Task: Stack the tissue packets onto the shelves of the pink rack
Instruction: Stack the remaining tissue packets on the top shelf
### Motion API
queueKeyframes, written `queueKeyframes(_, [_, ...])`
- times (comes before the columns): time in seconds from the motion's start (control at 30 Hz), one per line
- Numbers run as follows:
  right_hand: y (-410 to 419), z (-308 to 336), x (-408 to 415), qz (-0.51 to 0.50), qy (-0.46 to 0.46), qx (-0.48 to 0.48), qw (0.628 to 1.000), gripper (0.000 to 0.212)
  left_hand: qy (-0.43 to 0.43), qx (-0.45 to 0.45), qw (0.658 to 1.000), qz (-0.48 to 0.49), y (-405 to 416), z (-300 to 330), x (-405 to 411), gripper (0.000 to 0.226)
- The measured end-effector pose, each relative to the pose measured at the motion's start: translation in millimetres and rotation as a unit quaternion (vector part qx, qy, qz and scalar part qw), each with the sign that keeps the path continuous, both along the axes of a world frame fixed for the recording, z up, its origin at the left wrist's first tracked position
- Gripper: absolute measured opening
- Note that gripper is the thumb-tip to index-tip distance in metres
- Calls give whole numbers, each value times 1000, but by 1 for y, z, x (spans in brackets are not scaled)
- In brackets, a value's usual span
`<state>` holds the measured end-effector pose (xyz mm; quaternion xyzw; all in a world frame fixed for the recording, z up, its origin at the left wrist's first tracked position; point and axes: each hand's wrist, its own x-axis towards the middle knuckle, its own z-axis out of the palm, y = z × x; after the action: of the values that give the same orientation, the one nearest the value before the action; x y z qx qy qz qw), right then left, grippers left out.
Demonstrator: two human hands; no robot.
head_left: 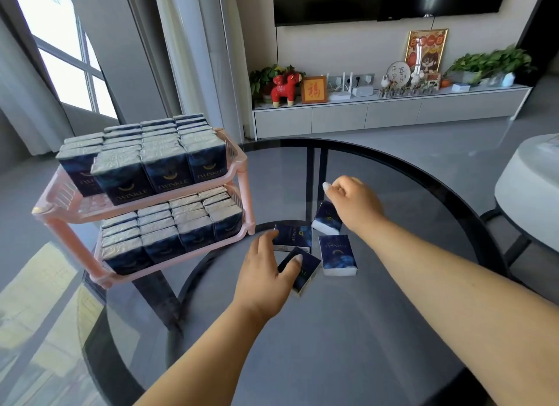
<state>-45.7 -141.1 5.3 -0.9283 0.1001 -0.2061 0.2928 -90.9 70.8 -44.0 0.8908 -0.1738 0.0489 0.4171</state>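
Left hand (266, 272) pinches a tissue packet (301, 271); right hand (352, 203) grips another packet (326, 219).

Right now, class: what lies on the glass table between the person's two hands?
Head view: loose tissue packets lie between left hand and right hand, on the glass table.
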Motion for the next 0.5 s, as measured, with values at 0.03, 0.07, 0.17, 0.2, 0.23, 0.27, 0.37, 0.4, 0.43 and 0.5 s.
queueKeyframes(0.03, [-2, -3, 6, 26, 94, 44, 994, 43, -2, 10, 1000, -1, -1, 1, 0, 60])
queueKeyframes(0.07, [-2, -7, 8, 59, 161, 59, 983, 50, -4, 22, 1000, -3, -1, 1, 0, 61])
queueKeyframes(0.17, [11, -23, -4, 119, 205, 11, 971, 56, -10, 47, 999, -6, -1, 2, -1, 61])
queueKeyframes(0.2, [17, -27, -11, 123, 197, -7, 973, 57, -11, 55, 998, -6, -1, 3, -2, 61])
queueKeyframes(0.23, [24, -28, -18, 123, 188, -27, 974, 57, -11, 62, 998, -5, -2, 4, -3, 60])
queueKeyframes(0.27, [30, -28, -26, 118, 184, -44, 975, 57, -10, 67, 998, -3, -1, 4, -4, 58])
queueKeyframes(0.37, [40, -24, -47, 104, 182, -57, 976, 55, -9, 71, 997, -5, 3, 7, -14, 53])
queueKeyframes(0.4, [42, -24, -53, 101, 185, -58, 976, 55, -9, 72, 997, -6, 6, 7, -18, 52])
queueKeyframes(0.43, [45, -24, -59, 102, 188, -61, 975, 55, -10, 74, 997, -7, 10, 7, -24, 51])
queueKeyframes(0.5, [53, -24, -70, 107, 195, -70, 972, 55, -10, 77, 997, -7, 20, 7, -35, 49])
